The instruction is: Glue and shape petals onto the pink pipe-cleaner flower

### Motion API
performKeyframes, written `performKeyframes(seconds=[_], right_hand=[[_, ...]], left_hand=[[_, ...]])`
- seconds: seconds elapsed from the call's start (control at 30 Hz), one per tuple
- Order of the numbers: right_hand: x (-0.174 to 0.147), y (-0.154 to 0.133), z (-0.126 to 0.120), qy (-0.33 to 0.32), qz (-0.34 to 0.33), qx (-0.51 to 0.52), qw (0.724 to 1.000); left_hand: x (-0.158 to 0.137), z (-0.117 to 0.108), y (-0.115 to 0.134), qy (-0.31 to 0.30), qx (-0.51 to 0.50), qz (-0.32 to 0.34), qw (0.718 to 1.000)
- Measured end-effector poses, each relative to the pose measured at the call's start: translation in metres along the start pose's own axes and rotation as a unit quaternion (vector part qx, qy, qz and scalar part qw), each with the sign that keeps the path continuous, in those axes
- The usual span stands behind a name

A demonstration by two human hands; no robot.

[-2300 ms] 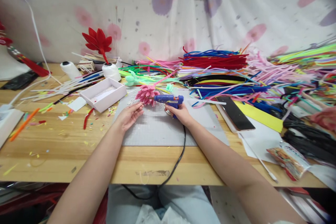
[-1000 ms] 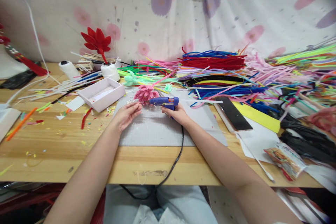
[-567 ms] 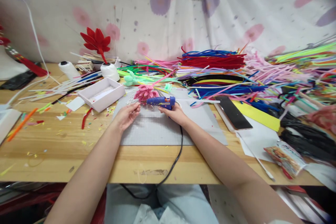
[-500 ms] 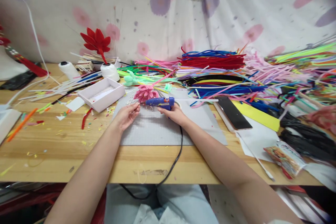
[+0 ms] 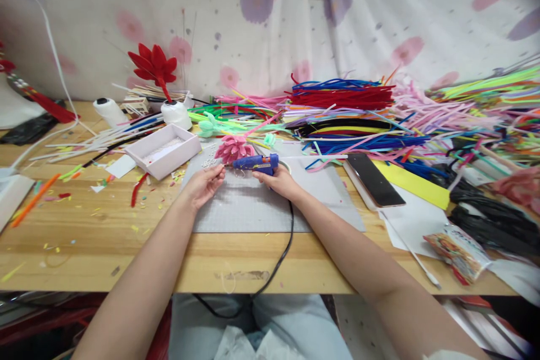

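My right hand (image 5: 279,181) is wrapped round the handle of a blue hot glue gun (image 5: 255,163), with a pale glue stick (image 5: 314,157) poking out of its back. The gun's nozzle points left, at the fingertips of my left hand (image 5: 207,183). Those fingers are pinched together; whatever they hold is too small to make out. Just behind the gun lies a pink fuzzy-petalled flower (image 5: 234,149) on the grey cutting mat (image 5: 240,216). Small white beads (image 5: 208,163) are scattered on the mat beside my left fingers.
A white box (image 5: 164,152) with beads stands left of the mat. Bundled pipe cleaners (image 5: 341,98) fill the back and right. A red flower (image 5: 154,64) stands in a white spool. Right of the mat lies a phone (image 5: 374,180). The gun's black cord (image 5: 283,259) hangs over the front edge.
The glue gun has shifted very slightly left and down, its nozzle still close to my left fingertips. Otherwise both hands hold nearly the same position.
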State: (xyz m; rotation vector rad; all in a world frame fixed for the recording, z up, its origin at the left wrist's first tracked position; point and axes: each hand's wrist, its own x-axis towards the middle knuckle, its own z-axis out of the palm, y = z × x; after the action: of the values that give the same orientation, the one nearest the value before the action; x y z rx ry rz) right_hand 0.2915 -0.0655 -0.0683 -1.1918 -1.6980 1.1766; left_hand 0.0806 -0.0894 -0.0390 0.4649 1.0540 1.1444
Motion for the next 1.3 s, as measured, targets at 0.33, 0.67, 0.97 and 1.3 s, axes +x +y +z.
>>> performKeyframes(seconds=[0.33,0.67,0.97,1.3], right_hand=[[0.0004,-0.0004,-0.0008,-0.006,0.003,-0.002,1.000],[0.0011,0.0014,-0.0008,-0.007,0.005,-0.008,1.000],[-0.0002,-0.0026,-0.0009,-0.004,0.008,-0.010,1.000],[-0.0005,-0.0035,-0.0003,0.001,0.010,-0.004,1.000]], left_hand=[[0.0000,0.0011,-0.0001,0.000,-0.005,-0.002,1.000],[-0.0006,0.0016,0.0002,0.001,-0.005,-0.001,1.000],[-0.0004,0.0006,0.0000,0.000,-0.010,0.001,1.000],[0.0000,0.0001,0.0004,0.001,-0.007,0.002,1.000]])
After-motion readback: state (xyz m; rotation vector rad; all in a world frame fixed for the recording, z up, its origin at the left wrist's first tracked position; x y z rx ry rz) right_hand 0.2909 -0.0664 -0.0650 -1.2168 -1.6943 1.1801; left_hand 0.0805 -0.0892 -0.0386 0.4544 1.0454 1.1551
